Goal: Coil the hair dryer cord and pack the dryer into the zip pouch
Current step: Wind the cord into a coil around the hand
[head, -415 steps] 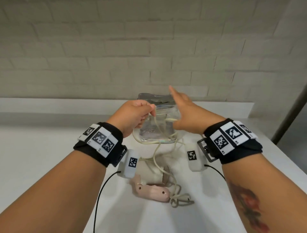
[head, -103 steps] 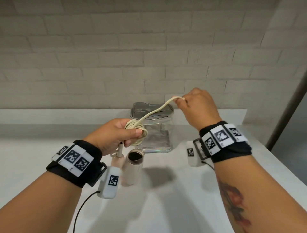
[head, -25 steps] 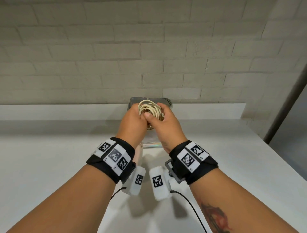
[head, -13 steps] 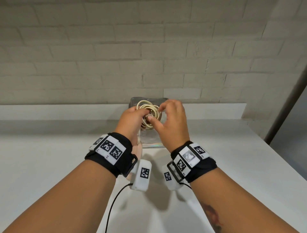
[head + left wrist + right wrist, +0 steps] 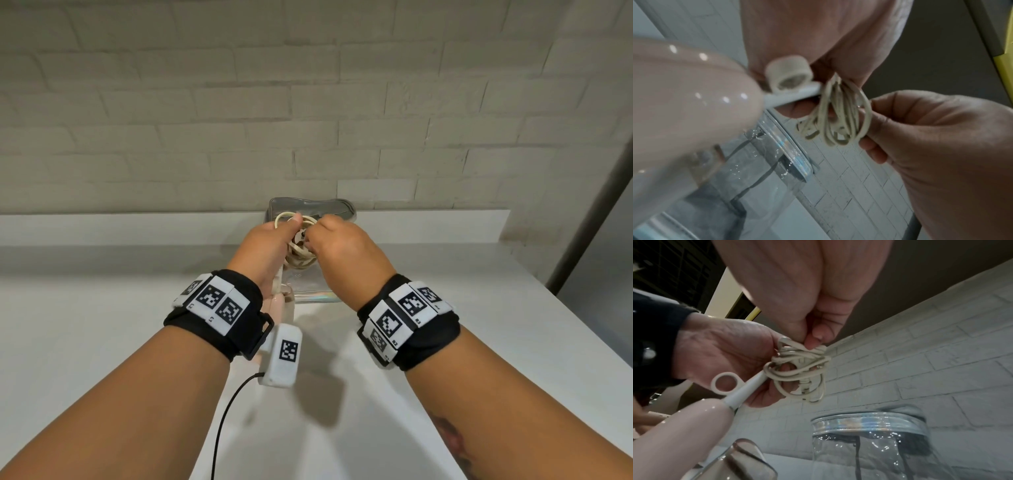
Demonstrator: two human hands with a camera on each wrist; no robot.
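The cream cord [image 5: 298, 254] is wound into a small coil that my left hand [image 5: 270, 240] grips, raised in front of the pouch. My right hand [image 5: 330, 234] pinches a strand at the top of the coil [image 5: 797, 368] between thumb and fingertips [image 5: 813, 337]. The pink hair dryer [image 5: 684, 426] hangs below the left hand by its cord end, its white hang loop [image 5: 724, 383] just under the coil. In the head view only a sliver of the dryer [image 5: 279, 303] shows past the left wrist. The clear zip pouch [image 5: 310, 205] stands upright behind the hands, top open.
A white counter [image 5: 102, 325] runs to a raised ledge [image 5: 137, 226] against the brick wall. The counter's right edge [image 5: 582, 342] drops off beside a dark post. A black cable [image 5: 222, 428] trails from the left wrist camera over the counter.
Within the last second my right hand let go of the coil's side, rolled over it and now pinches a strand on top. The left hand kept hold of the coil.
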